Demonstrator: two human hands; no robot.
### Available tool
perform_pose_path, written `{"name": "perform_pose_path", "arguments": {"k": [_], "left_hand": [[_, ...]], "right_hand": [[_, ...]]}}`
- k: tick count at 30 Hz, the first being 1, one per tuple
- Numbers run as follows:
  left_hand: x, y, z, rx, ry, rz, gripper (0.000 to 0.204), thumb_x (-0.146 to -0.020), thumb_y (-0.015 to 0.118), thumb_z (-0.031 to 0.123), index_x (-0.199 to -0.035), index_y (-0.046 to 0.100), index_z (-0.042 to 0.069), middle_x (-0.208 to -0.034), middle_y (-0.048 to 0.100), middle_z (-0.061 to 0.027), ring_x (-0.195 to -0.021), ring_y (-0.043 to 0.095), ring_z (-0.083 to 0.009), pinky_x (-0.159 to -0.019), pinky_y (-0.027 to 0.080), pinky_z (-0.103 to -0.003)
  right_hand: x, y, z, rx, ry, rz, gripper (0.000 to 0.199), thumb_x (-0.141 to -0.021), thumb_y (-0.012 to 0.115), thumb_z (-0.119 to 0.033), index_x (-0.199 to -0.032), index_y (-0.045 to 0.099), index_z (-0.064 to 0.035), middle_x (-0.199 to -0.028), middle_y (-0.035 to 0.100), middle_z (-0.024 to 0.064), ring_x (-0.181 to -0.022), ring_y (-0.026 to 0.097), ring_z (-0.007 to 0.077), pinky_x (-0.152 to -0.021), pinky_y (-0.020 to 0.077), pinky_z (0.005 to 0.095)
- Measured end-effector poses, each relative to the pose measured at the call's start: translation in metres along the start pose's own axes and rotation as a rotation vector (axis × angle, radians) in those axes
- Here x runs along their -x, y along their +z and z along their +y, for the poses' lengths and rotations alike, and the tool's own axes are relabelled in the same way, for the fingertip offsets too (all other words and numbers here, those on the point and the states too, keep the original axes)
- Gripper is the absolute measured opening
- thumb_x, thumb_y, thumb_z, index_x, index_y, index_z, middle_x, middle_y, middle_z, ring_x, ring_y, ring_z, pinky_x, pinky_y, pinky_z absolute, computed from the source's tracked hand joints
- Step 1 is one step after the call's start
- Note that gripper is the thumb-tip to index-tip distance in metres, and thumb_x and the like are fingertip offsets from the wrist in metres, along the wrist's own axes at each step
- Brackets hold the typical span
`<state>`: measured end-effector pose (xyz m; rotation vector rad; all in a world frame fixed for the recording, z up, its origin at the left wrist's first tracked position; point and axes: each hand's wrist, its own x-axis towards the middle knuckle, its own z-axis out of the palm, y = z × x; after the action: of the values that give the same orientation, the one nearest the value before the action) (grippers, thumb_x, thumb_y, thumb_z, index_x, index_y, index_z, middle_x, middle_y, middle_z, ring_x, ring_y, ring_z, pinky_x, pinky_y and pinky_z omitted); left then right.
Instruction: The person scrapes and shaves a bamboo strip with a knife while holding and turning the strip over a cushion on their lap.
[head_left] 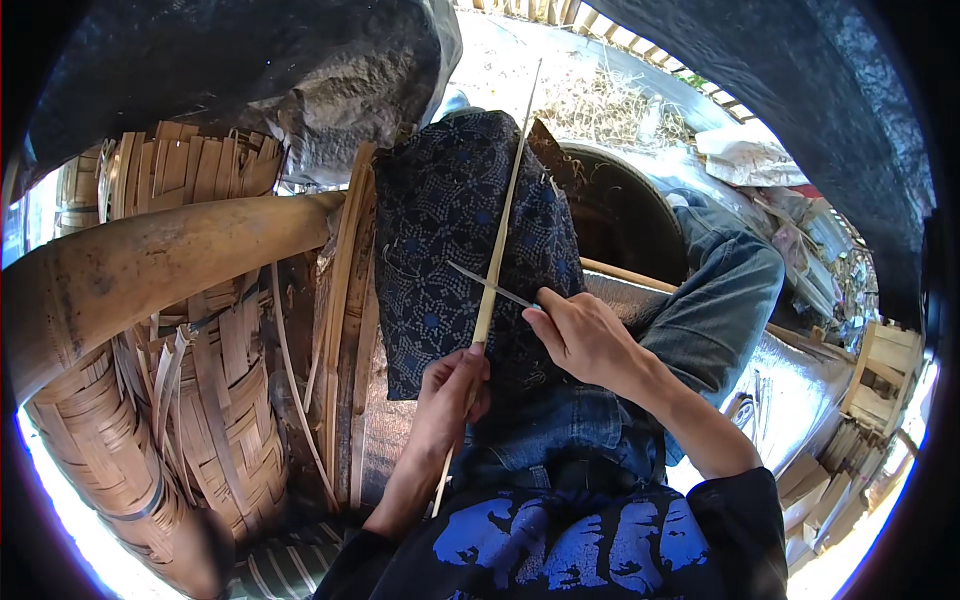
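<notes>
A long pale bamboo strip [502, 232] slants up over a dark blue patterned cloth [432, 285] that covers my left leg. Low on the strip, my left hand [455, 390] is closed round it, and the tail end runs down past my wrist toward my shirt. My right hand [588, 338] grips a small knife [512, 296], its handle mostly hidden in the fingers. The thin blade crosses the strip a little above my left hand and points up and left. Whether the blade cuts into the strip or only rests against it, I cannot tell.
Woven bamboo baskets [235, 420] stand at my left, with a thick bamboo pole [170, 262] across them. Split bamboo lengths [352, 400] rise beside the cloth. Beyond my bent right knee [735, 265] sits a dark round container [625, 215]. Black sheeting [260, 60] hangs overhead.
</notes>
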<state>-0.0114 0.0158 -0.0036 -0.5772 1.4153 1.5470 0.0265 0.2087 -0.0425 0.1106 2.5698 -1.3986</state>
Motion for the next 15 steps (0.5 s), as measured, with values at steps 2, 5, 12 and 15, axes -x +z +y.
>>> {"name": "perform_pose_path", "arguments": {"k": [2,5,12,15], "left_hand": [[-0.001,0.002,-0.009,-0.010,0.040,0.019,0.036,-0.096,0.053,0.031,-0.069,0.051,0.007,-0.050,0.042,0.0023,-0.039,0.038,-0.0064,-0.039,0.026,-0.023],[0.001,0.002,-0.013,-0.040,0.098,0.047,0.035,-0.095,0.055,0.029,-0.069,0.051,0.006,-0.050,0.042,0.0027,-0.038,0.038,-0.0055,-0.038,0.025,-0.022],[0.008,0.006,-0.022,-0.096,0.117,0.109,0.035,-0.094,0.058,0.028,-0.068,0.050,0.006,-0.048,0.041,0.0032,-0.039,0.037,-0.0045,-0.037,0.023,-0.022],[0.013,0.005,-0.019,-0.089,0.109,0.111,0.034,-0.094,0.058,0.026,-0.067,0.050,0.006,-0.052,0.043,0.0032,-0.040,0.037,-0.0036,-0.037,0.024,-0.022]], "right_hand": [[0.002,0.001,0.002,0.044,0.005,-0.005,0.034,-0.097,0.048,-0.028,-0.075,0.045,-0.0020,-0.048,0.048,0.0152,-0.042,0.052,0.0337,-0.041,0.0392,0.0430],[0.003,0.004,0.002,0.119,0.013,-0.012,0.035,-0.096,0.050,-0.030,-0.075,0.046,-0.0023,-0.047,0.048,0.0139,-0.041,0.052,0.0335,-0.040,0.0401,0.0422],[-0.009,0.011,0.013,0.144,0.032,0.011,0.037,-0.096,0.050,-0.029,-0.072,0.046,-0.0013,-0.046,0.049,0.0155,-0.040,0.052,0.0346,-0.039,0.0405,0.0432],[-0.020,0.008,0.019,0.134,0.047,0.038,0.038,-0.096,0.050,-0.028,-0.070,0.046,-0.0006,-0.046,0.049,0.0172,-0.040,0.052,0.0360,-0.039,0.0408,0.0434]]}}
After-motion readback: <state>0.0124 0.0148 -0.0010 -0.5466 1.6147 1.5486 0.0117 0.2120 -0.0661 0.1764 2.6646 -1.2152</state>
